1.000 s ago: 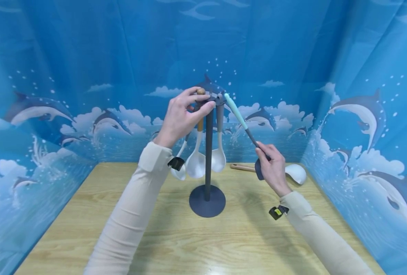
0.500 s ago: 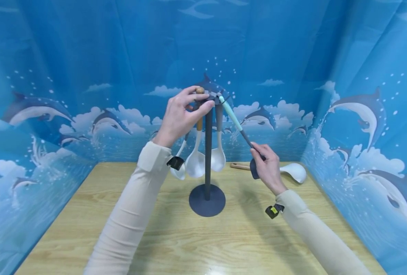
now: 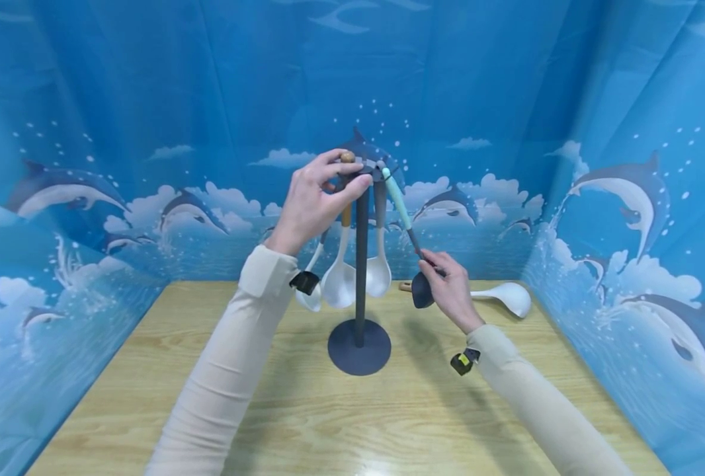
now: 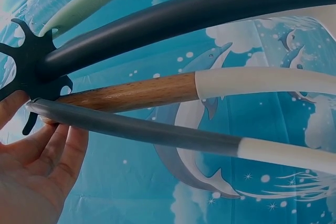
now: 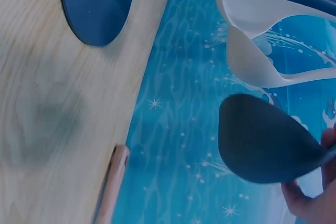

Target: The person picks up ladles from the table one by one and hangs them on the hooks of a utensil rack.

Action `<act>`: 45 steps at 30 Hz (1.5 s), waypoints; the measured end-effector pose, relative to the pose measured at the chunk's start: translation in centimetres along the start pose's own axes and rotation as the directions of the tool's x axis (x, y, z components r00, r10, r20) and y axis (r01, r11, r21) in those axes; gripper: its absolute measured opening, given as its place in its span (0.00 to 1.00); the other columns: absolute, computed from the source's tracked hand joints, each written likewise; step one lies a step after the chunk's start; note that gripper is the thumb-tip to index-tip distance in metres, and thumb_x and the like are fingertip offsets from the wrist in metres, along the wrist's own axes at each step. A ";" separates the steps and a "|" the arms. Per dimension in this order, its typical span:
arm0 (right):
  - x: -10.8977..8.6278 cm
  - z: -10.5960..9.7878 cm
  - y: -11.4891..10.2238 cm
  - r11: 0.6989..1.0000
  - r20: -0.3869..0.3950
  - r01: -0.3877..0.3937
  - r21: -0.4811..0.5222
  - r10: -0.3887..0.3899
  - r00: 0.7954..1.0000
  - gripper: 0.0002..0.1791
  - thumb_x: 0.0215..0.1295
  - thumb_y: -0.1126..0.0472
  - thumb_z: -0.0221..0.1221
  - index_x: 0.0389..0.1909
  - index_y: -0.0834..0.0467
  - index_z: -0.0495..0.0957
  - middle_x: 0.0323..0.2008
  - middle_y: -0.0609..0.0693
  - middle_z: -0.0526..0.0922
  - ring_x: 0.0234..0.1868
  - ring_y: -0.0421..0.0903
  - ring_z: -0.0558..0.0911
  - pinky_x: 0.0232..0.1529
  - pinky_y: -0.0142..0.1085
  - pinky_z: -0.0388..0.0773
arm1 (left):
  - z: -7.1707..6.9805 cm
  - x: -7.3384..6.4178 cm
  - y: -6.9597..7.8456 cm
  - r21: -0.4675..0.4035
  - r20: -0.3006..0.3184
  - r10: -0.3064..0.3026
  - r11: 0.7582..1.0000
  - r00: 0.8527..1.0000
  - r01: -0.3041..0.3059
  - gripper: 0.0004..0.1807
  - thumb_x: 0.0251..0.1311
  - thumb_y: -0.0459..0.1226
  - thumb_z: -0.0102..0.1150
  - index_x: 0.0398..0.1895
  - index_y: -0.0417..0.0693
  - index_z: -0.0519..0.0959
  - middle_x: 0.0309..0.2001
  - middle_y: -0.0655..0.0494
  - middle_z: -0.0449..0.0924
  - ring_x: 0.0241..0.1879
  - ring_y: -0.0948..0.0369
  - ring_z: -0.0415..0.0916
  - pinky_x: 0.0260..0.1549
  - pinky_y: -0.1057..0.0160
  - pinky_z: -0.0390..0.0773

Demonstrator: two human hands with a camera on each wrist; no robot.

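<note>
A dark utensil stand (image 3: 361,277) with a hooked top (image 4: 31,66) stands upright on the table. My left hand (image 3: 313,198) grips that top, thumb in front, fingers behind. My right hand (image 3: 452,291) pinches the dark neck of a ladle with a mint handle (image 3: 397,198) and a dark bowl (image 5: 265,140). Its handle end is right at a hook on the stand's right side, and the ladle tilts, bowl down and to the right. From other hooks hang a white ladle with a wooden handle (image 4: 131,93), another with a grey handle (image 4: 142,129), and a white spoon-like utensil (image 3: 309,299).
Behind my right hand, a white ladle (image 3: 512,299) with a wooden handle lies at the table's back right. The stand's round base (image 3: 359,357) rests mid-table. A blue dolphin-print curtain (image 3: 477,79) encloses the back and sides of the wooden table (image 3: 305,423).
My right hand has moved left, bringing the ladle's handle end from beside the stand's top to its hook and making the ladle steeper. My left hand has stayed on the stand's top.
</note>
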State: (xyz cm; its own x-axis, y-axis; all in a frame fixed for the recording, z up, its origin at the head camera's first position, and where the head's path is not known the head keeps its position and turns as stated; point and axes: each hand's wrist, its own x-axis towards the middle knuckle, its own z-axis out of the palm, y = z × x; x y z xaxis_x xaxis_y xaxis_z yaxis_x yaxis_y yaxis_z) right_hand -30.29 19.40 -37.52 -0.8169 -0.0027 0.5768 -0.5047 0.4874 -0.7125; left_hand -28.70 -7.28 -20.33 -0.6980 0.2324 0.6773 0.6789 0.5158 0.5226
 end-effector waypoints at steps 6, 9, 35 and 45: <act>0.1 0.9 -0.2 0.998 0.113 -0.019 0.055 0.013 0.993 0.19 0.72 0.57 0.56 0.60 0.59 0.78 0.53 0.55 0.83 0.53 0.54 0.81 0.56 0.51 0.77 | 0.1 0.1 0.0 0.001 0.000 -0.001 1.000 1.000 0.001 0.24 0.64 0.53 0.59 0.58 0.52 0.81 0.69 0.53 0.68 0.63 0.55 0.69 0.50 0.57 0.78; 0.3 1.2 -0.3 0.998 0.138 -0.025 0.063 0.016 0.990 0.19 0.72 0.56 0.56 0.60 0.59 0.78 0.54 0.56 0.83 0.54 0.54 0.81 0.56 0.51 0.77 | 0.1 0.2 0.1 0.004 0.000 0.004 1.000 1.000 -0.004 0.24 0.65 0.53 0.59 0.58 0.53 0.81 0.69 0.53 0.68 0.63 0.55 0.69 0.49 0.58 0.78; 1.2 3.4 -0.2 0.994 0.200 -0.050 0.092 0.031 0.979 0.20 0.72 0.53 0.56 0.59 0.59 0.79 0.51 0.54 0.81 0.54 0.51 0.80 0.55 0.45 0.80 | 0.1 0.2 -0.2 -0.004 0.000 0.004 1.000 1.000 -0.004 0.23 0.64 0.52 0.60 0.58 0.51 0.81 0.69 0.54 0.68 0.63 0.55 0.69 0.51 0.56 0.78; 0.9 3.8 -0.1 0.997 0.203 -0.046 0.069 0.031 0.979 0.18 0.72 0.52 0.56 0.58 0.52 0.80 0.49 0.53 0.81 0.53 0.50 0.82 0.52 0.42 0.82 | 0.0 0.0 0.0 -0.004 0.002 -0.006 1.000 1.000 0.006 0.23 0.64 0.52 0.60 0.58 0.52 0.81 0.70 0.54 0.68 0.64 0.55 0.69 0.51 0.56 0.78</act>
State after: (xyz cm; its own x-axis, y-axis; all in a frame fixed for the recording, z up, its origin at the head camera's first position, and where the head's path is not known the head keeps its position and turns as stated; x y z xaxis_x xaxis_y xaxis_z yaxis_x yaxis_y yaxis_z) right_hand -32.07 16.03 -38.41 -0.8721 -0.1650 0.4607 -0.4843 0.4259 -0.7642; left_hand -28.74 -7.24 -20.33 -0.7027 0.2309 0.6730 0.6755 0.5138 0.5290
